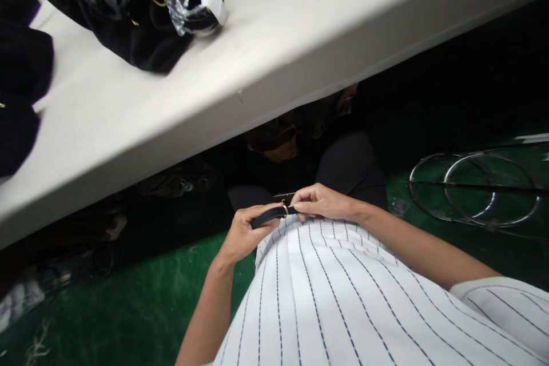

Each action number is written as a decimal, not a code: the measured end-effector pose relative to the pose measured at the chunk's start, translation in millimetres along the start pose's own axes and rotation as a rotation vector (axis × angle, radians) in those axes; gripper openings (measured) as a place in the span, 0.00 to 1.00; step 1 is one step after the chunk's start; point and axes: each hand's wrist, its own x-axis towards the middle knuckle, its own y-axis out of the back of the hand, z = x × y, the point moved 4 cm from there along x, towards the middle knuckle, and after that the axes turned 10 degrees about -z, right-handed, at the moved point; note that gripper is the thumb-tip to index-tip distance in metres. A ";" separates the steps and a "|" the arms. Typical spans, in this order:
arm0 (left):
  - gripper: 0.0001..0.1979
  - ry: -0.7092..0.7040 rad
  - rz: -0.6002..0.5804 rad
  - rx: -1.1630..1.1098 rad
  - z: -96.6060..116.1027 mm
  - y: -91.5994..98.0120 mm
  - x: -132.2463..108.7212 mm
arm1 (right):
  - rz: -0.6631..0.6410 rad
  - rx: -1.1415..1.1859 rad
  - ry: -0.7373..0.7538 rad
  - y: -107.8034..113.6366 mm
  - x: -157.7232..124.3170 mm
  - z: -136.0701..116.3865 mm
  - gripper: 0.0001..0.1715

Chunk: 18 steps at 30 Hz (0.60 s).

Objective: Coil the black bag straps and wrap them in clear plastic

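A black belt [266, 217] with a gold buckle [285, 209] is held low in front of my striped shirt, over my lap. My left hand [249, 231] is closed round the looped part of the belt, just left of the buckle. On the other side, my right hand [319, 202] pinches the strap where it comes out of the buckle. The fingertips of the right hand cover the end of the strap, so how far it passes through the buckle is hidden.
Above my hands runs the edge of a white table [266, 83]. Black cloth garments [141, 40] and a coiled belt in clear plastic [195, 3] lie on it. Metal rings [472, 189] stand low at the right, over a green floor [154, 297].
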 end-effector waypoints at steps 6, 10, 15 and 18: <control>0.14 0.082 0.000 0.008 -7.9 -7.3 1.7 | 0.068 0.022 0.032 -6.9 -0.2 9.0 0.19; 0.15 0.145 -0.050 0.042 -13.7 -7.2 1.0 | 0.156 -0.122 0.056 -7.5 -4.6 2.9 0.18; 0.16 0.150 -0.126 -0.024 -22.7 -6.3 3.9 | 0.119 -0.121 0.108 -10.8 -3.8 -4.6 0.18; 0.17 0.120 -0.144 -0.096 -27.6 -9.1 6.2 | 0.027 0.036 0.138 -12.6 5.6 2.5 0.20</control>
